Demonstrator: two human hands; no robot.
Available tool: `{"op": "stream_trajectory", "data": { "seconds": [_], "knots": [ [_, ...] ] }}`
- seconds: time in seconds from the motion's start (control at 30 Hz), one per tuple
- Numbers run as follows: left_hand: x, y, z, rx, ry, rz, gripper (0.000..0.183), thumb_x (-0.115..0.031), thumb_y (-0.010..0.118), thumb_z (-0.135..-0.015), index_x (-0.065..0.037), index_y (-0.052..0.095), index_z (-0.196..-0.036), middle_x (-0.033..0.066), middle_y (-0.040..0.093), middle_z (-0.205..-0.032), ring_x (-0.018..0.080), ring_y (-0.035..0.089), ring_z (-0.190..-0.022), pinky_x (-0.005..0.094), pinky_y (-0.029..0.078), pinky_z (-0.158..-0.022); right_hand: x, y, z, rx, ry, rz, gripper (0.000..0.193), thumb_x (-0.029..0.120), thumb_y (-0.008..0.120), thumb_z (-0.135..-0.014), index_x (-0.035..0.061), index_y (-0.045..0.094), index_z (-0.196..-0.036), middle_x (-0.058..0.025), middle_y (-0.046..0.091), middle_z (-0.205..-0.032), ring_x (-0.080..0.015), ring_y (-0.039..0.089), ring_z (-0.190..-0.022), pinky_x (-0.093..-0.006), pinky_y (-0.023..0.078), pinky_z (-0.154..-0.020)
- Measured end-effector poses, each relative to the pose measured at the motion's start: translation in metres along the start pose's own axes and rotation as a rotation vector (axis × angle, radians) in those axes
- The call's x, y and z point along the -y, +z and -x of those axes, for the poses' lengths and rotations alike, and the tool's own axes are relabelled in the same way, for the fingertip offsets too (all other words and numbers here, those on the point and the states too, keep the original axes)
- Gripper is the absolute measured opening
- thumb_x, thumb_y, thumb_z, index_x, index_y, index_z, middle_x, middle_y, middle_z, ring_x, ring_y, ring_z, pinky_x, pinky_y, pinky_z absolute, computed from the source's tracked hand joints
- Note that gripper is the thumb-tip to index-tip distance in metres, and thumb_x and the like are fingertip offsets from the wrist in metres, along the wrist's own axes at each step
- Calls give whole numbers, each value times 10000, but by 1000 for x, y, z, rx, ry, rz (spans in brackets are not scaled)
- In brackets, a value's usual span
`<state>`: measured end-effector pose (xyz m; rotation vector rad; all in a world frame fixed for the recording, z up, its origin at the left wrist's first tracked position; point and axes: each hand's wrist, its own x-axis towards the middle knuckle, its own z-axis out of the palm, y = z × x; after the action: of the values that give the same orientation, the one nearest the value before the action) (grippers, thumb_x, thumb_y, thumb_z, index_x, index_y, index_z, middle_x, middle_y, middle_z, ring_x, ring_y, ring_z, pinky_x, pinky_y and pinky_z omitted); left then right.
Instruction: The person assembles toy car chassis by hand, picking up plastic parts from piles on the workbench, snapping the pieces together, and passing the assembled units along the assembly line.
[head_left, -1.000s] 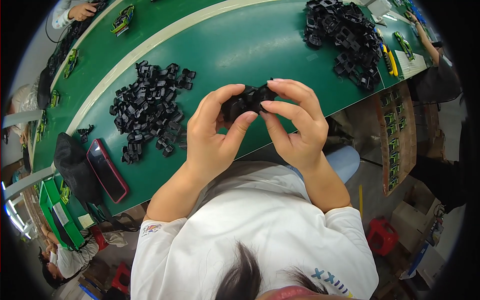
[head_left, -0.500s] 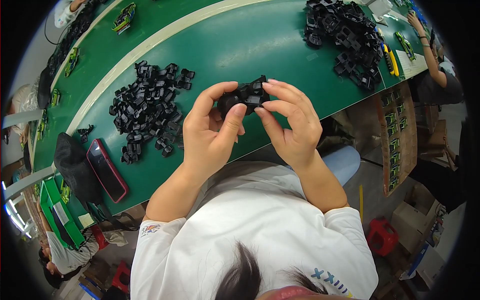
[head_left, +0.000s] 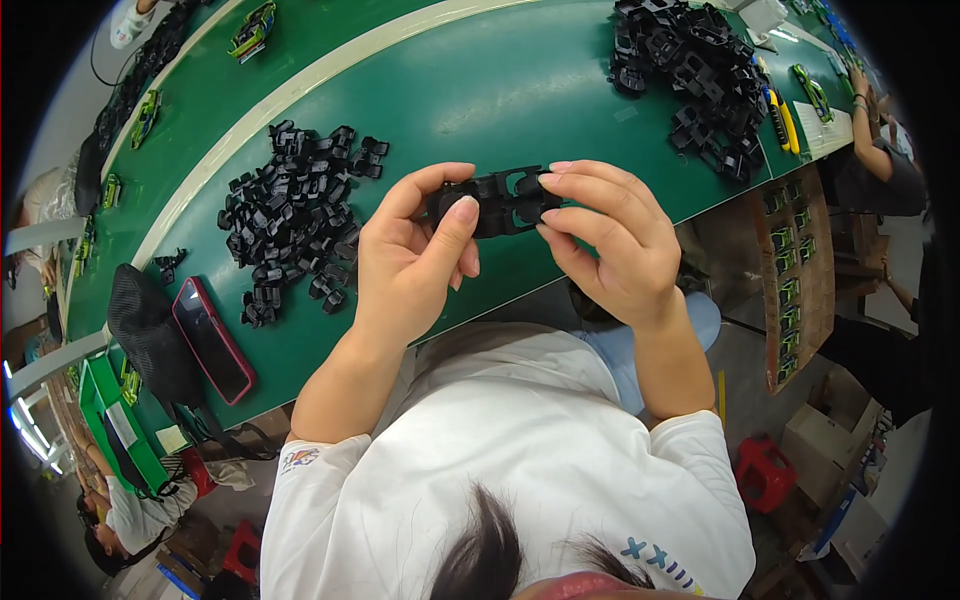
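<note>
A black plastic car chassis part, with round cut-outs along its edges, is held level above the green table between both hands. My left hand is closed on its left end, the thumb lying across the top. At the right end, the fingertips and thumb of my right hand pinch the part. To the left lies a heap of small black plastic pieces. A larger pile of black frame-like parts rests at the far right of the table. Whether a smaller piece sits inside the held part, I cannot tell.
A red-edged phone lies beside a black mesh bag at the left. Yellow-handled pliers are by the right pile. Green toy cars sit along a belt beyond a pale rail. A co-worker's arm reaches in at the far right.
My right hand has moved right and a little nearer. The black part now lies longer and flatter between my hands, with more of its length showing. The piles have not moved.
</note>
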<state>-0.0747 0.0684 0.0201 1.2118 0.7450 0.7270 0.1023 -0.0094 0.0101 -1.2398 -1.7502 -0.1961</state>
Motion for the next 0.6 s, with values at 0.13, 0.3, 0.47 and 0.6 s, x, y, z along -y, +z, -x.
{"op": "stream_trajectory", "data": {
  "seconds": [0.13, 0.3, 0.47, 0.6],
  "knots": [
    [2, 0, 0, 48, -14, -15, 284, -119, 571, -877, 27, 523, -1116, 44, 556, -745, 54, 518, -510, 171, 357, -417, 2, -9, -4, 110, -63, 45, 194, -15, 686, -591, 17, 596, -760, -102, 619, -917, -279, 611, -882, -340, 527, -705],
    [1, -3, -3, 99, -132, 69, 294, -137, 562, -885, 40, 518, -1116, 42, 551, -699, 60, 512, -504, 173, 351, -412, 4, -19, -10, 188, -63, 15, 180, -10, 685, -585, 12, 598, -741, -102, 613, -894, -273, 605, -861, -340, 527, -694],
    [-1, -4, -4, 151, -178, 176, 292, -134, 556, -887, 45, 519, -1114, 51, 555, -731, 68, 513, -503, 173, 352, -407, 9, -21, -12, 182, -45, -16, 185, -2, 698, -577, 14, 602, -735, -99, 612, -890, -277, 607, -847, -342, 525, -693],
    [-2, -6, -2, 172, -142, 192, 285, -132, 551, -889, 38, 522, -1116, 52, 557, -751, 70, 514, -503, 175, 353, -407, 12, -22, -15, 139, 57, -130, 198, -2, 717, -570, 23, 608, -733, -93, 617, -895, -283, 610, -842, -346, 519, -700]
  ]
}}
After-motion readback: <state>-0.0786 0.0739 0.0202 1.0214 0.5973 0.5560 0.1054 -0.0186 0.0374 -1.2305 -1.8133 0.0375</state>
